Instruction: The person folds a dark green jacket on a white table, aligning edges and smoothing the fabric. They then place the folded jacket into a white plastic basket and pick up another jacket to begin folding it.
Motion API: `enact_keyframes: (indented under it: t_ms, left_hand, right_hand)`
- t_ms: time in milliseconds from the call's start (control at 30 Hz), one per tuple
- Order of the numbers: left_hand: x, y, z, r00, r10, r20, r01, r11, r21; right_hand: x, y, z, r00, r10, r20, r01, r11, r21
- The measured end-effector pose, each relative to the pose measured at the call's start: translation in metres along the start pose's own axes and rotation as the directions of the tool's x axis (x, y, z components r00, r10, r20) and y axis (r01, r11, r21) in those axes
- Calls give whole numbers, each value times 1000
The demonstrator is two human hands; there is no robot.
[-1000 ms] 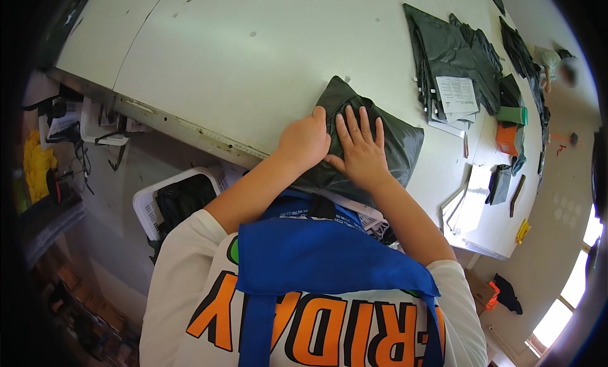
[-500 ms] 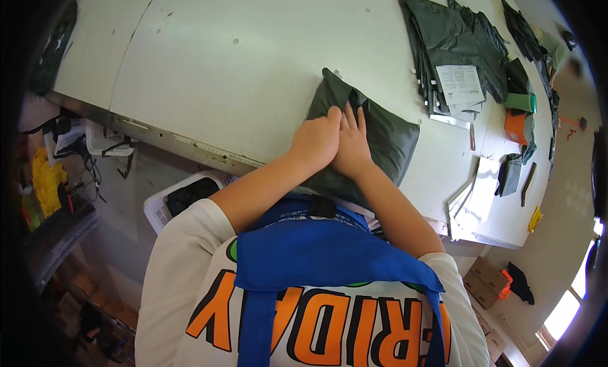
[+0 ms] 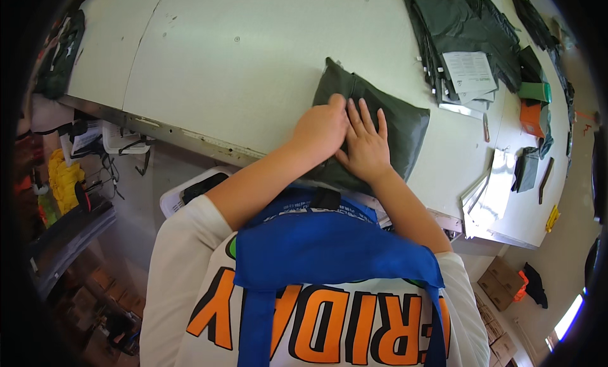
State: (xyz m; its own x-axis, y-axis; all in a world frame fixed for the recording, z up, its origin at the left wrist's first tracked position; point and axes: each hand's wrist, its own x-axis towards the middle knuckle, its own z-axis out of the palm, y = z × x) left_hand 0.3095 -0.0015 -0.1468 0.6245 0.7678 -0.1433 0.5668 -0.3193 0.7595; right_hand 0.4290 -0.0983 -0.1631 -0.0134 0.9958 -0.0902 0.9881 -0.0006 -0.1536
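A plump dark green fabric pouch (image 3: 402,129) lies tilted on the pale worktable near its front edge. A seam or slit runs down from the pouch's far side toward my hands. My left hand (image 3: 318,131) is closed at that seam, thumb and fingers pressed together. Whatever is pinched there is hidden by the fingers. My right hand (image 3: 367,148) rests flat on the pouch just right of the left, fingers spread and pointing away from me.
Dark green fabric pieces (image 3: 443,18) are stacked at the far right under a printed sheet (image 3: 469,72). Beyond stands an orange box (image 3: 532,117); nearer lie white sheets (image 3: 494,186). A white basket (image 3: 172,201) sits below the table's front edge (image 3: 209,142).
My left hand has stayed closed at the seam, where the dark gap now looks narrower. My right hand has shifted slightly right on the pouch, its fingers spreading. The whole view has shifted a little.
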Motion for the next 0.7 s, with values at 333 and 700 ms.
enact_keyframes:
  t_ms: [333,700]
  left_hand:
    - [29,-11,36,997,35,65,-49,971,233]
    - [49,-13,40,985,-28,169,-33,937,347]
  right_hand:
    - [-1,20,16,917,124,-380,29,928,373]
    - [-34,-33,9,855,-331,-400,456,847,273]
